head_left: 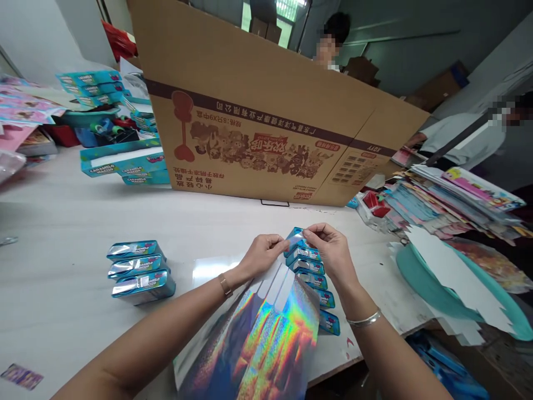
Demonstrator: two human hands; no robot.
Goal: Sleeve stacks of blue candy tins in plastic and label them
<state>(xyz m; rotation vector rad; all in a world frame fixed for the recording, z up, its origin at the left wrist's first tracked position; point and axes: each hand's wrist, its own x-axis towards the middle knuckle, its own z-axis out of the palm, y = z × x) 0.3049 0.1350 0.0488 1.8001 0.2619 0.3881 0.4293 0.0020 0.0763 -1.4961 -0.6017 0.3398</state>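
Observation:
My left hand (263, 254) and my right hand (333, 253) pinch the two ends of a short clear sticker strip (296, 239). The strip is stretched over the farthest of a row of blue "Caramelo" boxes (311, 279); whether it touches that box I cannot tell. Just below my left hand lies a shiny rainbow holographic sheet (266, 339), with pale strips at its far end. Farther left, three more blue boxes (141, 286) stand close together on the white table (83, 222), their tops glossy.
A large printed cardboard carton (258, 128) stands across the back. Blue display boxes (125, 158) are stacked at its left. To the right are a paper pile (449, 194) and a teal basin (416, 280) with white card on it. Two people (462, 133) are beyond.

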